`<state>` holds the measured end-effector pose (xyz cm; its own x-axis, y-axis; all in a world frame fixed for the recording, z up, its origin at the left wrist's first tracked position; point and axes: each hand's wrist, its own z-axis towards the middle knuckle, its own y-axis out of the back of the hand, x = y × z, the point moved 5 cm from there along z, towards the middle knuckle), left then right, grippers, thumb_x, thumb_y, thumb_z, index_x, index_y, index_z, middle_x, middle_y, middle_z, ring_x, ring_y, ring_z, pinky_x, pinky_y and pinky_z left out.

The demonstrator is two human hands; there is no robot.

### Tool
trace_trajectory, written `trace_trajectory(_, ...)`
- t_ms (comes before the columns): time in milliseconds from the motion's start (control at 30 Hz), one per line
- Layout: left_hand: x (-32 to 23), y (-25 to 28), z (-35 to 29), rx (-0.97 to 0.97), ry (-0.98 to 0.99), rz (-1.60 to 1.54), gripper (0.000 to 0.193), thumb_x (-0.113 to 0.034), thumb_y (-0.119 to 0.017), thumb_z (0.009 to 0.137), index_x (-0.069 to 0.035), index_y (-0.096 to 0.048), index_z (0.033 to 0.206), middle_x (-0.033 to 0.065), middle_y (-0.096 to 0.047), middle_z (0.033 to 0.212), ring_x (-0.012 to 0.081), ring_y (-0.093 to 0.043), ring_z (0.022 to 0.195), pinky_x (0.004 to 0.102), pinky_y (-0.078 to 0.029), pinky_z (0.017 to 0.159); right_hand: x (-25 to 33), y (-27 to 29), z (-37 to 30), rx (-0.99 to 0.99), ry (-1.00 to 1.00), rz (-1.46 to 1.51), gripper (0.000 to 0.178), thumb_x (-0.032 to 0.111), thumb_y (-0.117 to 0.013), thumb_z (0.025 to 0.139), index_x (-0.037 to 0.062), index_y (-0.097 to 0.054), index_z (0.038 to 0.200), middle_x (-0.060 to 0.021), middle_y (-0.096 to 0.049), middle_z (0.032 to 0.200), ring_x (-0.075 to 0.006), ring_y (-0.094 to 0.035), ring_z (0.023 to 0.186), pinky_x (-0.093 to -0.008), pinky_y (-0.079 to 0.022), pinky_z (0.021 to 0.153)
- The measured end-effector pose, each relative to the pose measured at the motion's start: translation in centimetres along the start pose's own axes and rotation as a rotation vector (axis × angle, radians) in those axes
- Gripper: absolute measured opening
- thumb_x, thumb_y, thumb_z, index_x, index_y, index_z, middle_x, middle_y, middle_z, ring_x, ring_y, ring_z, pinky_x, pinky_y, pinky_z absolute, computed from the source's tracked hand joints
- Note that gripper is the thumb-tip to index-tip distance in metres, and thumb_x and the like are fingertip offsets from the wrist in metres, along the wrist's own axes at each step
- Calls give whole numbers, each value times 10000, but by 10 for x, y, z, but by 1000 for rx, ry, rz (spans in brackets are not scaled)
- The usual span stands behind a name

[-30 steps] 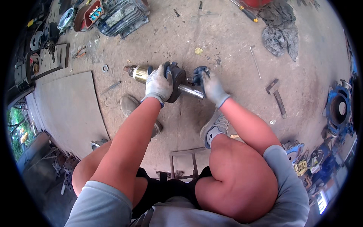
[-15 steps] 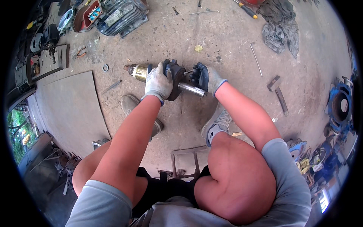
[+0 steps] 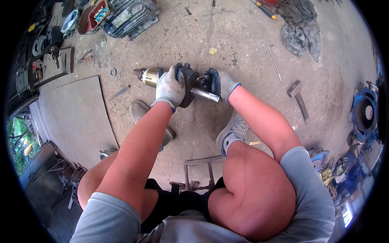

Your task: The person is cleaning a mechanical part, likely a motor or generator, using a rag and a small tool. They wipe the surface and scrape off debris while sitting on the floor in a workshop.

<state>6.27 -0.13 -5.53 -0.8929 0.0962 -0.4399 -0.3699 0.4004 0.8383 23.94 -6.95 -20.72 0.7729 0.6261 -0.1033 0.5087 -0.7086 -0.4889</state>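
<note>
A motor rotor (image 3: 150, 77) lies tilted above the floor in front of me, with a brass-coloured body at its left and a shiny steel shaft (image 3: 206, 94) sticking out at the right. Around the shaft sits a dark metal end cover (image 3: 189, 85). My left hand (image 3: 170, 87), in a grey-white glove with dark fingers, is closed on the cover, fingers over its far edge. Just right of the cover, above the shaft, my gloved right hand (image 3: 219, 83) has its fingers curled together at a small thin piece by the cover's face; its kind is too small to tell.
A hammer (image 3: 298, 101) and a thin bent rod (image 3: 274, 64) lie to the right, below a dark crumpled cloth (image 3: 300, 32). Pliers (image 3: 85, 56), a metal ring (image 3: 113, 72) and a flat sheet (image 3: 77, 107) are at the left. A finned motor housing (image 3: 131, 18) stands far left.
My right hand has shifted and turned slightly, its fingers staying by the cover. My left hand and the rotor have hardly moved.
</note>
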Motion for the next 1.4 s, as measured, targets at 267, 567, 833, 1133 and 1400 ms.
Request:
trace_trajectory(267,-5,-4,3,9,-7,5,385,-199,-514,1073,-94,-600,1433,271,-729,1159,462,-674,1161,534,-414,1198,6,3,-3,-14,-11,-5,353,336,-509,1139,52,-632,969,-99,-669,772,-374,-692,798,-529,-585,792)
trace_trajectory(567,2,3,-1,4,15,21,375,-209,-521,1075,-93,-604,1422,276,-735,1130,454,-681,1150,541,-407,1200,-10,-64,-138,24,1263,-1566,253,263,-657,1058,70,-694,1217,-196,-761,1022,-364,-765,940,-491,-603,835)
trace_trajectory(833,0,2,0,-20,2,19,378,-243,-520,1080,-81,-607,1411,278,-738,1124,450,-682,1153,533,-402,1211,17,-11,-59,14,371,-351,350,362,-607,1121,21,-675,1160,-159,-764,938,-291,-761,803,-419,-644,738)
trace_trajectory(1133,2,-5,2,4,7,42,393,-247,-499,1089,-94,-592,1439,247,-745,1173,431,-680,1177,540,-382,1225,8,-8,-26,47,56,0,302,345,-567,1126,68,-650,1040,-159,-722,854,-374,-719,797,-524,-606,790)
trace_trajectory(1400,8,-4,-1,37,37,51,383,-245,-502,1089,-96,-597,1428,246,-747,1151,428,-682,1171,541,-383,1223,-15,-124,-168,485,1448,-1716,331,323,-707,1029,33,-706,1190,-227,-754,1058,-415,-724,982,-488,-578,893)
